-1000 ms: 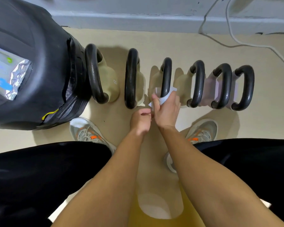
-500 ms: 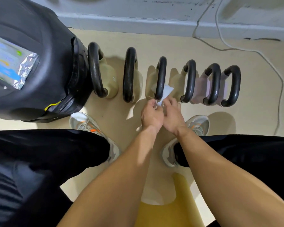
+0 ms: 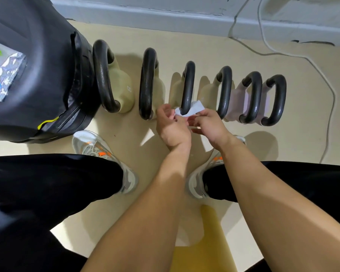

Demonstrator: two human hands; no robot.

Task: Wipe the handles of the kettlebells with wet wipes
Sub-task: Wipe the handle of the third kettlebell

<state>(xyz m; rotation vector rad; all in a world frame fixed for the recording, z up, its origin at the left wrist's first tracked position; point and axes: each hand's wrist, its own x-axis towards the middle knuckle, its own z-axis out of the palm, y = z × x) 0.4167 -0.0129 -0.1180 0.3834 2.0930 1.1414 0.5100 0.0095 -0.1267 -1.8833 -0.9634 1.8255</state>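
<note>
Kettlebells [image 3: 148, 83], six of them, stand in a row on the beige floor [image 3: 302, 134], just in front of a grey wall base [image 3: 165, 16]. Their black handles arch upward. The four on the left have pale cream bodies, the two on the right pale lilac ones. A white wet wipe [image 3: 194, 107] is looped around the near end of the third handle [image 3: 187, 85], counted from the left. The left hand [image 3: 171, 128] pinches the wipe's left end between curled fingers and thumb. The right hand [image 3: 210, 126] pinches its right end the same way, so the cloth sits against the metal between both hands. Both forearms reach forward over black trousers [image 3: 47, 183] and grey shoes [image 3: 98, 152] with orange marks. A large black bag [image 3: 47, 75] sits against the leftmost kettlebell, with a foil pack [image 3: 6, 79] lying on top of it. A white cable [image 3: 302, 57] trails across the floor on the right.
</note>
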